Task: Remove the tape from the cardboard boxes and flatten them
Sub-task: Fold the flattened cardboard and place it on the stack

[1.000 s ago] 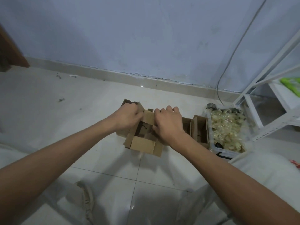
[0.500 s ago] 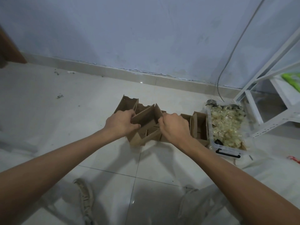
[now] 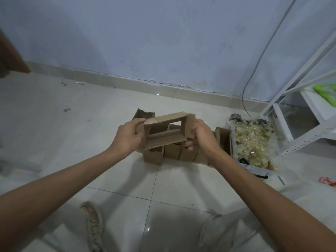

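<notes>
The left hand (image 3: 127,138) grips the left end of a small box (image 3: 168,130), thumb on its top edge and fingers curled round the side wall. The right hand (image 3: 201,137) grips the right end, fingers wrapped round the wall and curled under the lower corner. Between the two hands the box is held up off the floor, open at both ends, so the view runs straight through its brown sleeve; its flaps stand out at the sides. No tape can be made out on it.

Just below and behind the held box, a row of boxes (image 3: 181,154) stands on the floor (image 3: 109,179), packed side by side and touching, with more cardboard rising behind at the left. To the right of the row, just beside it, sits a clear bin (image 3: 254,170) with a black latch, filled with crumpled clear tape (image 3: 252,140).

A white rack (image 3: 305,137) stands further right, with something green (image 3: 325,92) on its shelf. A grey cable (image 3: 261,55) runs down the blue wall (image 3: 163,42) toward the bin. Near the bottom edge, a shoe (image 3: 93,224) and pale trousers show on the tiles.
</notes>
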Motion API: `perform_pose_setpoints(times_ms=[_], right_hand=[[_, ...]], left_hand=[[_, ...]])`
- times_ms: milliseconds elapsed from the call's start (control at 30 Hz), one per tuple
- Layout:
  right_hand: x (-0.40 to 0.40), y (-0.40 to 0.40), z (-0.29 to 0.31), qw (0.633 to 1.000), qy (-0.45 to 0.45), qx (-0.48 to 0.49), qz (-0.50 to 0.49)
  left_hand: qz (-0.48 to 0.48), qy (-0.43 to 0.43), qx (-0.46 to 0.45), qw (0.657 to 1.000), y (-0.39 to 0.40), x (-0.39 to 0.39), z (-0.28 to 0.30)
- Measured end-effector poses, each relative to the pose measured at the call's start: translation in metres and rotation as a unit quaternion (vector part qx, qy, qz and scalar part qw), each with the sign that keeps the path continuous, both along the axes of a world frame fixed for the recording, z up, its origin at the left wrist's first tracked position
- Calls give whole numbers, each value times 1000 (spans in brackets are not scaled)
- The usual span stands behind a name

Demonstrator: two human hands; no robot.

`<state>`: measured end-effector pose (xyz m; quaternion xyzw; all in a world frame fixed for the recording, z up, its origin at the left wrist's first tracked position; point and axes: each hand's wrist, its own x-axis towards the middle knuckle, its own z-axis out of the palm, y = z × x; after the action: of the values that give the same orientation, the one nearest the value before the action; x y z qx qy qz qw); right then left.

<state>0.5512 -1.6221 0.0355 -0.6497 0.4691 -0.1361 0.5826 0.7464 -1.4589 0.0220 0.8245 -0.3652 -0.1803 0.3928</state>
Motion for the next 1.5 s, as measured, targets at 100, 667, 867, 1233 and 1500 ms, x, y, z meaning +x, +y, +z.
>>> perform_pose_setpoints(times_ms=[100,667,867,1233,1500], right_hand=[[-13,-22,1,974,-74,210,-44],[-21,10,-27,979,-62,141,135],[-28,30,-53,976,-70,188,90],[-94,113,-229,981,171,71,-59],[-91,48,-323,956,291,-30,-31]], left_hand=[[-59,-85,-10,995,8,-5,6],[25,365,63,928,45,23,-18],[43,371,26,927,43,6,-37],[69,300,207,929,70,-71,-191],[-3,66,339,938,11,-72,-290]])
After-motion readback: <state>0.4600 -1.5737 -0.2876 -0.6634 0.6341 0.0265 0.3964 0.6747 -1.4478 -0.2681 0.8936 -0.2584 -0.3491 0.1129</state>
